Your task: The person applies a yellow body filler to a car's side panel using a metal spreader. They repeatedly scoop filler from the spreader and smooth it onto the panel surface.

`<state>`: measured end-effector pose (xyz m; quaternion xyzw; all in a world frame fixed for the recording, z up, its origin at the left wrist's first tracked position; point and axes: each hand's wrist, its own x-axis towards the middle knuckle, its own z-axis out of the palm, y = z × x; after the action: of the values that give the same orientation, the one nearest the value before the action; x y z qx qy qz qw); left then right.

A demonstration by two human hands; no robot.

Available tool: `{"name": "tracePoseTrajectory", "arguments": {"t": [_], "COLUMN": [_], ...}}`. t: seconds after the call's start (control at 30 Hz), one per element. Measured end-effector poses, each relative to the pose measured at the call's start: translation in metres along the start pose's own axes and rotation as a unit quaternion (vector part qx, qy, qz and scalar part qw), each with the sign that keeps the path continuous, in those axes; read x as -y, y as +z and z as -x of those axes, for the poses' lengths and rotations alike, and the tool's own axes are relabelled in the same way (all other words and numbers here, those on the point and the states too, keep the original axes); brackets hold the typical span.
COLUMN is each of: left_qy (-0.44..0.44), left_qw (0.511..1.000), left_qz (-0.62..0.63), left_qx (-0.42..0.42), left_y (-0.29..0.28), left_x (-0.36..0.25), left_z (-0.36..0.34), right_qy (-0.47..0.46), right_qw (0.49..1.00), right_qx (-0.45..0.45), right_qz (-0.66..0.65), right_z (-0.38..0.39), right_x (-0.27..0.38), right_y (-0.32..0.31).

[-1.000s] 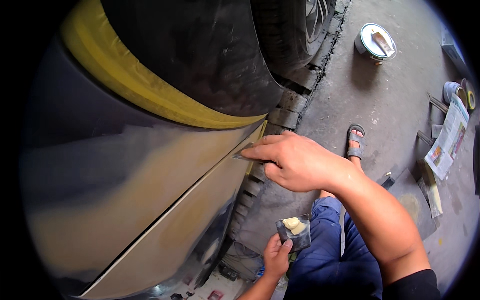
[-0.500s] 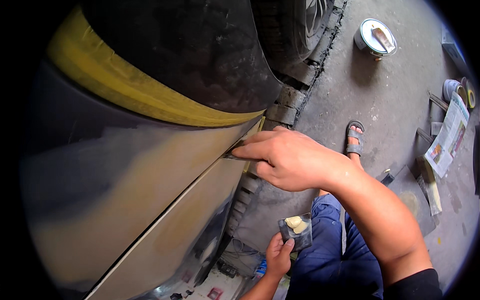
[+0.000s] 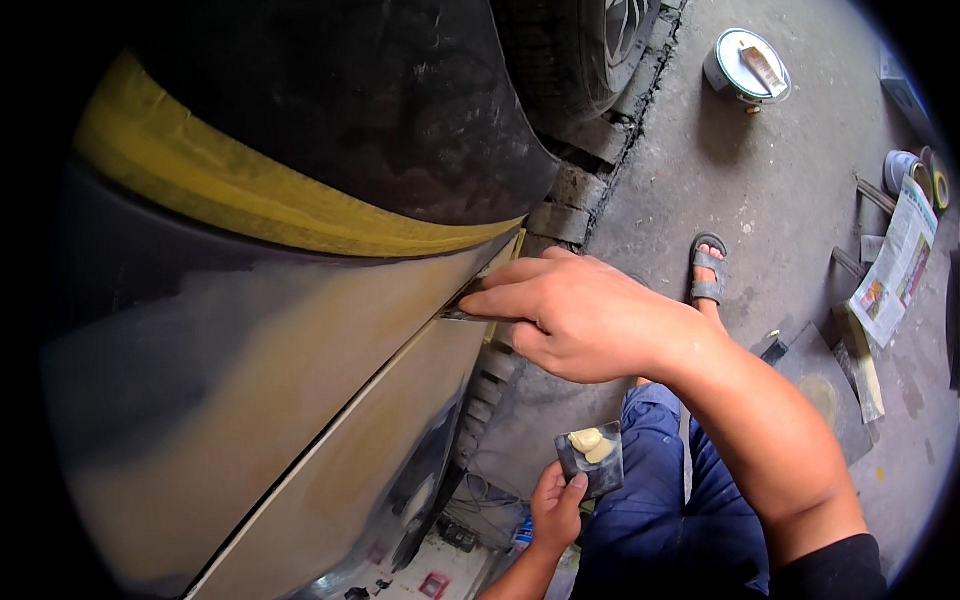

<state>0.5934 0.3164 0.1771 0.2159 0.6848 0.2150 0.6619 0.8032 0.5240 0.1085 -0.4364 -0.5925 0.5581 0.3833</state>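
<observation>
My right hand (image 3: 580,310) reaches to the lower end of a sanded car body panel (image 3: 230,400), beside the dark seam that crosses it. Its fingers press a thin dark putty spreader (image 3: 462,313) flat against the surface; most of that blade is hidden under the fingers. Lower down, my left hand (image 3: 556,508) grips a small dark square plate (image 3: 606,482) by its near corner, thumb on top. Cream-coloured putty (image 3: 592,443) lies in a lump on this plate, well apart from the panel.
Yellow masking tape (image 3: 290,215) edges the wheel arch, with a tyre (image 3: 560,60) beyond. A lidded can (image 3: 748,65) with a tube on it stands on the floor. Newspaper (image 3: 897,265) covers a low stool at right. My sandalled foot (image 3: 709,270) is between them.
The view has shifted slightly, so the car panel appears a little further left. Both hands keep their holds, and the right fingers stay at nearly the same spot by the seam.
</observation>
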Motion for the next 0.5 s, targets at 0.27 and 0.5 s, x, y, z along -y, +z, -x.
{"name": "tracePoseTrajectory", "arguments": {"t": [0.27, 0.5], "left_qy": [-0.004, -0.018], "left_qw": [1.0, 1.0], "left_qz": [-0.005, -0.005], "left_qx": [0.001, -0.002], "left_y": [0.0, -0.001], "left_x": [-0.001, 0.001], "left_z": [-0.001, -0.001], "right_qy": [-0.014, -0.018], "right_qw": [1.0, 1.0], "right_qx": [0.002, -0.007], "right_qz": [0.007, 0.011], "right_z": [0.003, 0.002], "right_x": [0.003, 0.0], "right_y": [0.0, -0.001]}}
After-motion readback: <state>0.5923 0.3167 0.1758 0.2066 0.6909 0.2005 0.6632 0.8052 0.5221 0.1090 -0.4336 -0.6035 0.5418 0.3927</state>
